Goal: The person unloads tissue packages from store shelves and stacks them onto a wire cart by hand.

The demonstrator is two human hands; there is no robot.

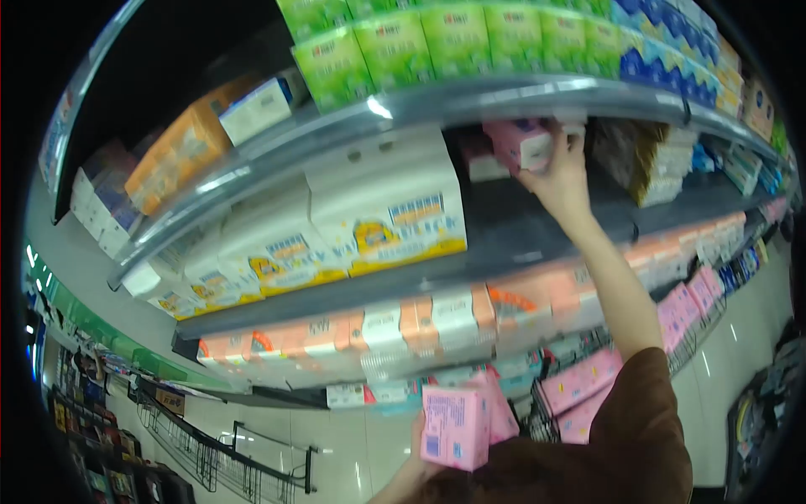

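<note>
My right hand (562,172) reaches up into the middle shelf, its fingers wrapped round a pink-and-white tissue pack (516,144) just under the shelf above. Another pink-and-white pack (482,161) lies behind and left of it. Low down in front of my body, my left hand (416,449) is closed on a pink tissue pack (454,427) with a barcode on its side. A second pink pack (497,407) leans right behind that one; whether the left hand also supports it is hidden.
White-and-yellow packs (382,202) stand left of my right hand, gold-and-white packs (646,164) right of it. Green packs (390,46) fill the shelf above; peach-and-white packs (457,319) line the one below. A wire basket (546,403) holds pink packs. Black wire racks (218,458) stand on the floor.
</note>
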